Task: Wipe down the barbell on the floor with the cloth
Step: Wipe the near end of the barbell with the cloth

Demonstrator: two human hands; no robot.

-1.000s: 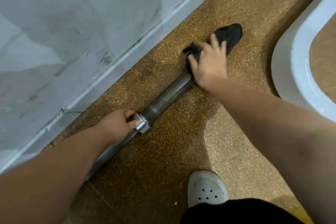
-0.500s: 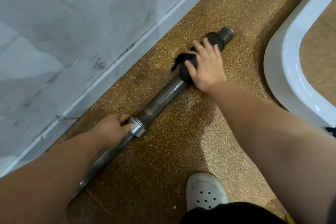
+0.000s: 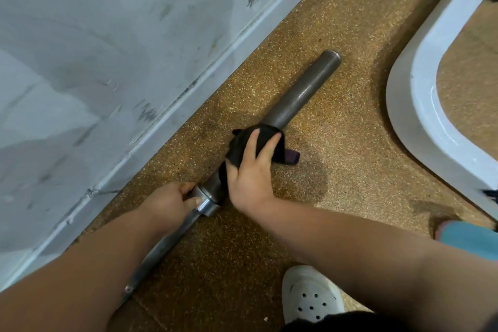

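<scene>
Left hand (image 3: 172, 201) grips the barbell (image 3: 299, 100) at its collar (image 3: 206, 201), steadying it on the floor (image 3: 336, 35). Right hand (image 3: 250, 172), fingers curled, presses the cloth (image 3: 239, 143) round the sleeve for wiping.

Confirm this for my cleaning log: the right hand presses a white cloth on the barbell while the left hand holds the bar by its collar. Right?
Almost. The head view shows the cloth under the right hand is black, not white; the rest stands.

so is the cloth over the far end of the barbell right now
No, the far end of the barbell lies bare, and the right hand holds the cloth on it much lower, near the left hand.
</scene>
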